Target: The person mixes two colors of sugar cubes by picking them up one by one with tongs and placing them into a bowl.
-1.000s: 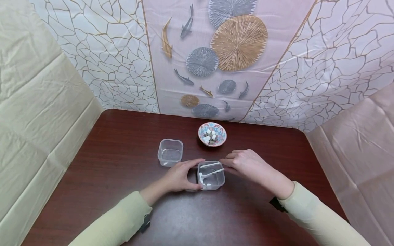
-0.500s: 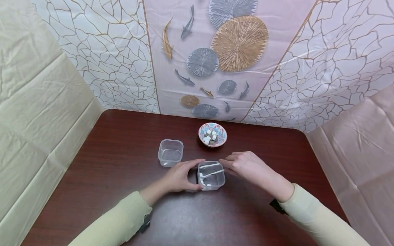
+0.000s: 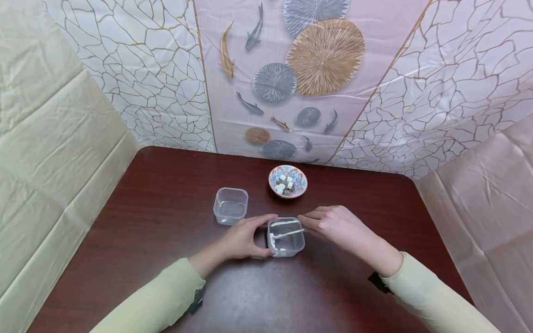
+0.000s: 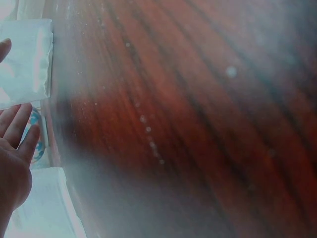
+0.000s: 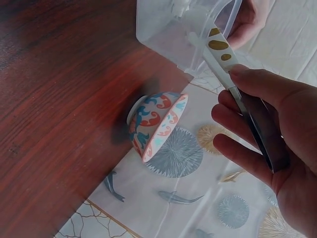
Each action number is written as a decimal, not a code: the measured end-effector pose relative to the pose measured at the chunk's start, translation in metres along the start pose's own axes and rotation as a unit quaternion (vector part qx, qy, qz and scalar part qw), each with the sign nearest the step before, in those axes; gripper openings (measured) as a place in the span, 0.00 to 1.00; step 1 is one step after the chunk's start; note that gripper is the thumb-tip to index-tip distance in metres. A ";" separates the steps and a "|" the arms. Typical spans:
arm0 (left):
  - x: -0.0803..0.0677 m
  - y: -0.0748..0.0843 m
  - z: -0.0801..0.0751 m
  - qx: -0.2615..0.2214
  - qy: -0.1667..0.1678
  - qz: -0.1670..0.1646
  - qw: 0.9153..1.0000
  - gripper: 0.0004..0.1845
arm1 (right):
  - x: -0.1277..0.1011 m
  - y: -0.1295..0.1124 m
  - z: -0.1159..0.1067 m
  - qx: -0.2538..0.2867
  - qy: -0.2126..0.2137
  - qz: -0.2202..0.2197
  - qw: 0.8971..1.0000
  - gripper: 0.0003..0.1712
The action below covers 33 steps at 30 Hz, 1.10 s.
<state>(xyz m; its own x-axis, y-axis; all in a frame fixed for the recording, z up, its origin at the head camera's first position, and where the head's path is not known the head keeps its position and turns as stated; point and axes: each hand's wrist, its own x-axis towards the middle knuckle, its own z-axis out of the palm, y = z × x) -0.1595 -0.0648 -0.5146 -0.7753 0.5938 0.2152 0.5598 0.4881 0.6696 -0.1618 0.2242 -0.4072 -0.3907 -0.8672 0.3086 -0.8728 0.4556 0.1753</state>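
My left hand (image 3: 241, 238) grips a clear plastic container (image 3: 300, 247) from its left side, thumb at the near edge and fingers at the far edge. Small white pieces (image 3: 272, 241) lie along the container's left wall and bottom. In my right hand (image 3: 333, 223) is a pair of tongs (image 3: 289, 233), whose two white arms reach apart into the container. The right wrist view shows gold spots on the white tongs (image 5: 220, 58) and a dark handle part against the palm. From the left wrist, the hand (image 4: 14, 166) spreads beside the container (image 4: 27, 64).
Behind the container stands a patterned bowl (image 3: 302, 190) holding white and brownish cubes. A second clear container (image 3: 231, 217) stands to the left, just beyond my left hand. The dark wooden table (image 3: 166, 199) ends at a patterned cloth (image 3: 275, 115) at the back.
My right hand has shifted very slightly to the right, and the near arm of the tongs with it. My left hand and the containers stay in place.
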 end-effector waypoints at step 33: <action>0.000 0.000 -0.001 0.004 -0.001 0.000 1.000 0.49 | 0.004 0.002 0.005 -0.011 0.000 -0.037 0.999 0.15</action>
<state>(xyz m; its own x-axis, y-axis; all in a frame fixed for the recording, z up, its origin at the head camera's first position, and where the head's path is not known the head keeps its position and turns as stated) -0.1596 -0.0652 -0.5140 -0.7742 0.5956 0.2142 0.5625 0.4923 0.6642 -0.1665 0.2211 -0.4099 -0.3254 -0.8985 0.2947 -0.8923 0.3949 0.2186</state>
